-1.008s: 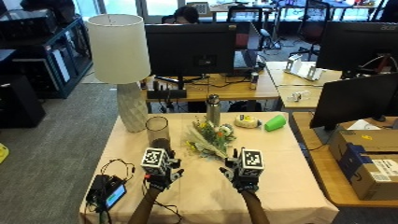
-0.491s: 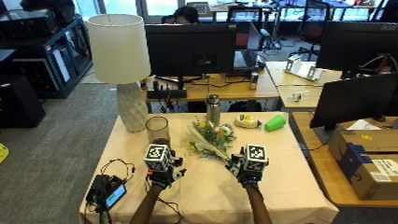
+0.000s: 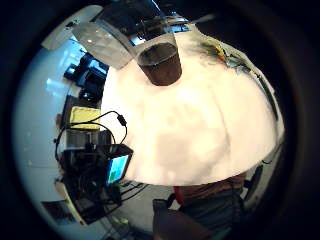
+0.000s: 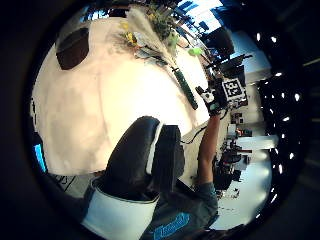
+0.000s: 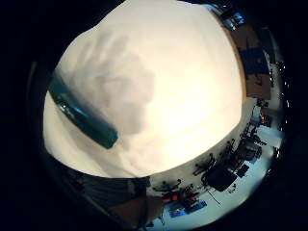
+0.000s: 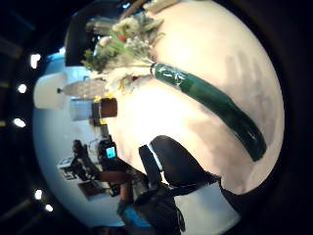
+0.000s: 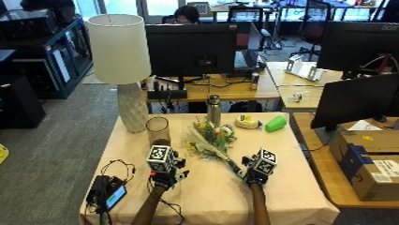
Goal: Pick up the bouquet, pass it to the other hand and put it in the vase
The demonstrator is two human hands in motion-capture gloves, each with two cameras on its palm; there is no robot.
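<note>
The bouquet lies on the tan table, flowers toward the far side, its dark green wrapped stem pointing to the near right. My right hand hovers at the stem's near end with its fingers spread and holds nothing; the stem lies under that palm beside the hand's shadow. The empty glass vase stands upright left of the flowers. My left hand hangs over bare table in front of the vase, fingers relaxed and empty.
A tall white lamp stands at the far left corner. Behind the flowers are a metal bottle, a tape roll and a green cup. A small screen device with cables sits at the near left edge.
Both hands have drifted slightly to the right over the table. The right hand is now at the stem's near end. The bouquet and vase have not moved.
</note>
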